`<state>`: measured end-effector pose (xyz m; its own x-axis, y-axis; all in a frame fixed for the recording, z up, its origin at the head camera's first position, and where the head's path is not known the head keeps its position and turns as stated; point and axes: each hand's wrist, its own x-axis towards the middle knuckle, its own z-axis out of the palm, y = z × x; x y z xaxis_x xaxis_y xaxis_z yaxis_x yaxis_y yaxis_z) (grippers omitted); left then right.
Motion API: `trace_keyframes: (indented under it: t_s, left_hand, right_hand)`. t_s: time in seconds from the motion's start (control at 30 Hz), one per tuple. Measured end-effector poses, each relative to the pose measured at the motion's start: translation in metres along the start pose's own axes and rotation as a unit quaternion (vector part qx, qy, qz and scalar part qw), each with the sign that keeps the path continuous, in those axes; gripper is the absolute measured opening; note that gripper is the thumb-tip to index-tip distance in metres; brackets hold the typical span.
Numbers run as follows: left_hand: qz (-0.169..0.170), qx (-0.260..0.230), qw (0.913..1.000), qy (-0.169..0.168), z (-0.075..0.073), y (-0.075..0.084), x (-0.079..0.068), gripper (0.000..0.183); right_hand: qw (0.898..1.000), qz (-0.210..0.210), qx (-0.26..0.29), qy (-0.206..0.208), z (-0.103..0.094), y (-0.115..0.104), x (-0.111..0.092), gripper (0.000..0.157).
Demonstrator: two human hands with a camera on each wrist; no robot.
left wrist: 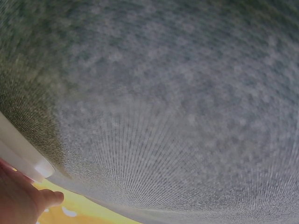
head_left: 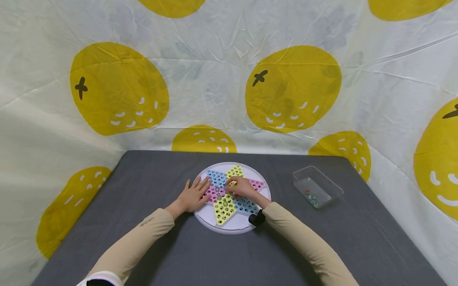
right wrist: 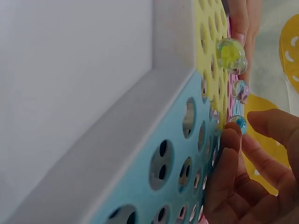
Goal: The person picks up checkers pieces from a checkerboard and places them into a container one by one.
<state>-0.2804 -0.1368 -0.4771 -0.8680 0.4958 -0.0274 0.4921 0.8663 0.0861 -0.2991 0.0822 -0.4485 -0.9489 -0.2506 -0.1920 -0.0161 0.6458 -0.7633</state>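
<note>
Blue marble [right wrist: 238, 124] could squirt loose if we pinch its slick glass off-centre, and our knuckles might knock the nearby yellow marble [right wrist: 230, 52]. At nine o'clock from our palm, the blue marble lies between the fingertips of our right grip [head_left: 240, 187], nearly closed about it; we cannot tell whether it touches the star board [head_left: 224, 214]. Our left grip [head_left: 192, 197] spreads, holding nothing, at the board's nine o'clock.
</note>
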Motion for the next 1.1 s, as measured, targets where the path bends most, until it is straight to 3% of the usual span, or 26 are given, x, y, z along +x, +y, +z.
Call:
trace_keyframes:
  t_s: [0.43,0.8,1.1]
  left_hand:
    - [0.005,-0.003,1.0,0.002,-0.0022,0.0004,-0.0024,0.06]
    - [0.007,0.002,1.0,0.004,-0.0008,-0.0003,-0.0011,0.059]
    - [0.005,-0.001,1.0,-0.001,-0.0012,-0.0004,-0.0001,0.06]
  right_hand:
    - [0.999,0.003,-0.038,0.024,0.004,-0.004,0.0027,0.019]
    - [0.999,0.007,-0.03,0.026,0.0031,-0.0046,-0.0012,0.016]
    - [1.0,0.012,0.007,0.018,0.0017,-0.0003,-0.0008,0.016]
